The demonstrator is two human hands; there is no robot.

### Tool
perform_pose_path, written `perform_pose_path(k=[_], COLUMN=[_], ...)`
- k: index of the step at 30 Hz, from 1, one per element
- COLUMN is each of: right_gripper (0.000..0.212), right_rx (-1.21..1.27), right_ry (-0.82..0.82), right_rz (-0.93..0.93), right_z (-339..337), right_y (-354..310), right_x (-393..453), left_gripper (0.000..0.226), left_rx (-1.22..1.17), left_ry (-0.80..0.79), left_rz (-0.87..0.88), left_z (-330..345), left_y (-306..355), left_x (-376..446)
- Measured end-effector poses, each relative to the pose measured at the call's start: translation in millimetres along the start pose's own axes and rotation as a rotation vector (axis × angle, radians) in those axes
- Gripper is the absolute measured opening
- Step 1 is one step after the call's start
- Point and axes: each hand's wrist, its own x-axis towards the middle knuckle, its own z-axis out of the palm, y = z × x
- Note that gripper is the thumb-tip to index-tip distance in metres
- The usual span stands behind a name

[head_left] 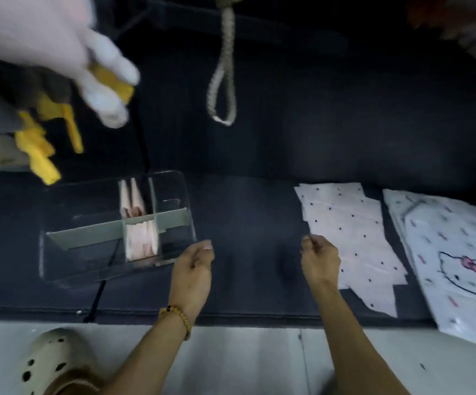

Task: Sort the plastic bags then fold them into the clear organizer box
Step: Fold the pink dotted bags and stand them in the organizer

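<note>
Nearest the lens, bottom left: a cream perforated clog shoe [49, 363] on pale floor tiles [245, 360]. Two bare forearms reach up from the lower edge over a dark padded mat [245, 212], which serves as the surface for the things. Left hand [194, 265], with an amber bead bracelet [177, 317] at the wrist, hovers with fingers loosely curled inward, its grip closed on nothing visible, just beside the near right corner of the clear plastic organizer box [88, 269]. The box sits at the mat's left, split by grey dividers [88, 233]; folded pale pink plastic bags [141, 240] stand upright in its two middle compartments, the rest look bare. Right hand [319, 259] is likewise curled, fingertips pinched; whether it touches or holds the bag edge cannot be told. It sits at the left edge of a flat pink plastic bag with black dots [353, 232]. Just right of that, a white cartoon-cat printed bag [453, 260] lies flat, overhanging the mat edge. Behind, blurred: a white and yellow plush toy [60, 67] upper left, a braided rope loop [222, 81] hanging centre.
</note>
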Motion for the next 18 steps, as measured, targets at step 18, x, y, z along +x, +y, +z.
perform_pose_path(k=[18], right_gripper=[0.024], right_rx=[-0.688], right_ry=[0.048], right_rz=[-0.228], right_z=[-113.6], right_y=[139.4], right_x=[38.4], left_gripper=[0.067], left_rx=[1.305], left_ry=[-0.703], left_rz=[0.693], left_z=[210.6], left_y=[-65.4], left_x=[24.7])
